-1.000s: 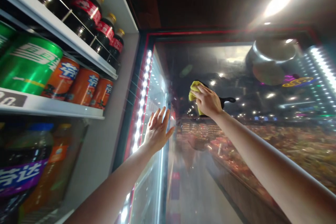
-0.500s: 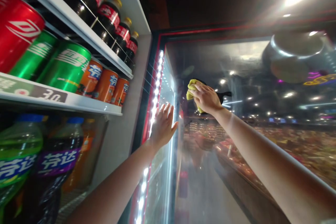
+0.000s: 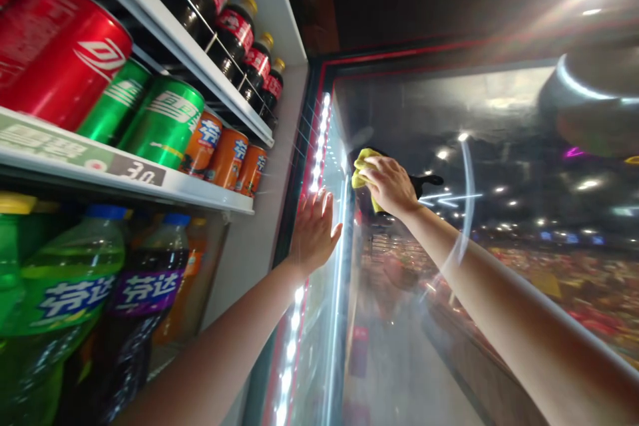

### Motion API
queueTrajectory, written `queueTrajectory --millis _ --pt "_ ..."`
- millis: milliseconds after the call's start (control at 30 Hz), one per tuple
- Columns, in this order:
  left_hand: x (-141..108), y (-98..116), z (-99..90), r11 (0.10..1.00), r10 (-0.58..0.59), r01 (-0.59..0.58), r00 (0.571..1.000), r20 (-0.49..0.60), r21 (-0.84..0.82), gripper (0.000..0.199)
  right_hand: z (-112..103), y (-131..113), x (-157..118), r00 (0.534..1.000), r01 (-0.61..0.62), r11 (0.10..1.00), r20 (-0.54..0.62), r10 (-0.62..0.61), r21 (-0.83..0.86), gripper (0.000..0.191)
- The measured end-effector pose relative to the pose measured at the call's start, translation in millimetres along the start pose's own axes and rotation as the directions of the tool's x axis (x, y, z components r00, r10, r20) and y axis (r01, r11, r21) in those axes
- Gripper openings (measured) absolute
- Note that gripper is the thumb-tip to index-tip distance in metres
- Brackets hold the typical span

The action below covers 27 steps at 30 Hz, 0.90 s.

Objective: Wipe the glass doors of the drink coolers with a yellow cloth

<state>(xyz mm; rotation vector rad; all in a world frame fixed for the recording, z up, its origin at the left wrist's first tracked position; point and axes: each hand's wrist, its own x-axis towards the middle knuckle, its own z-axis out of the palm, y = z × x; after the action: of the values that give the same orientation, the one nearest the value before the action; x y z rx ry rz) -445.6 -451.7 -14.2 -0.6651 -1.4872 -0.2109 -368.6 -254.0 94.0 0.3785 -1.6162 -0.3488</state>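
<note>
- The glass door fills the centre and right of the frame, mirroring lights and blurred goods. It seems to stand swung out from the fridge, which would give both arms room in front of it.
- The fridge takes up the left side, its shelves exposed and slanting across the view, probably because the head is tilted.
- A bright light strip runs down near the door's left edge, presumably placed there to light the stock.
- Large bottles stand at lower left, where the taller space suits them. Smaller dark bottles line the upper left behind a wire rail, likely there to stop them tipping out.
- The left hand is just left of centre, over the light strip. Its grip is empty, fingers extended and thumb apart, perhaps to steady the door; whether it touches, I cannot tell.
- The right hand, right of centre, has its grip bent over a yellow cloth, apparently keeping it flat against the glass.
- Cans sit in a row at left, labels outward, seemingly for easy reading.
- The cloth pokes out beyond the fingertips, beside a dark shape that may be a reflection.
</note>
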Motion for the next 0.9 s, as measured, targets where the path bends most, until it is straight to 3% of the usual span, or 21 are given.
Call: queueTrajectory --millis 67,133,267,367,433,533,700,800,900 --pt "1.2 -2.7 -0.4 1.000 -0.013 0.013 1.000 -0.009 0.023 0.068 5.0 -2.0 17.6 0.989 -0.136 0.990 -0.057 0.134 -0.033 0.032" --pt "1.4 -4.3 -0.1 0.999 -0.030 0.031 1.000 -0.006 0.039 0.068 15.3 -15.2 31.5 0.984 -0.164 0.986 -0.076 0.162 -0.029 0.034" --pt "-2.1 -4.3 0.1 0.998 -0.054 0.053 0.998 0.017 0.046 0.069 29.3 -39.2 25.6 0.998 0.062 0.997 -0.025 -0.061 0.055 0.032" --pt "-6.0 -5.5 -1.6 0.999 -0.039 0.038 0.999 0.032 0.039 0.068 24.0 -30.3 11.3 0.979 0.192 0.975 0.051 -0.199 0.110 0.031" --pt "-8.0 -7.7 -3.5 0.999 -0.019 0.017 0.999 0.039 0.041 0.068 19.3 -17.8 13.5 0.986 0.151 0.983 0.062 -0.158 0.100 0.033" --pt "-10.8 -11.6 -6.5 0.999 -0.006 0.004 0.999 0.046 0.051 0.068 22.0 -11.6 38.8 1.000 -0.005 0.998 -0.010 0.005 0.064 0.035" --pt "-16.5 -13.1 -11.2 0.996 -0.029 0.025 0.999 0.044 0.084 0.068 46.4 -43.9 80.4 0.989 -0.127 0.990 -0.062 0.131 0.061 0.033" --pt "-20.1 -11.1 -12.5 0.994 -0.046 0.042 0.998 0.038 0.104 0.065 55.1 -60.0 71.2 0.997 -0.069 0.995 -0.028 0.071 0.068 0.032" --pt "-24.5 -8.6 -11.5 0.994 -0.051 0.048 0.998 0.028 0.101 0.062 53.4 -65.1 39.5 0.997 0.073 0.991 -0.018 -0.072 0.109 0.031"
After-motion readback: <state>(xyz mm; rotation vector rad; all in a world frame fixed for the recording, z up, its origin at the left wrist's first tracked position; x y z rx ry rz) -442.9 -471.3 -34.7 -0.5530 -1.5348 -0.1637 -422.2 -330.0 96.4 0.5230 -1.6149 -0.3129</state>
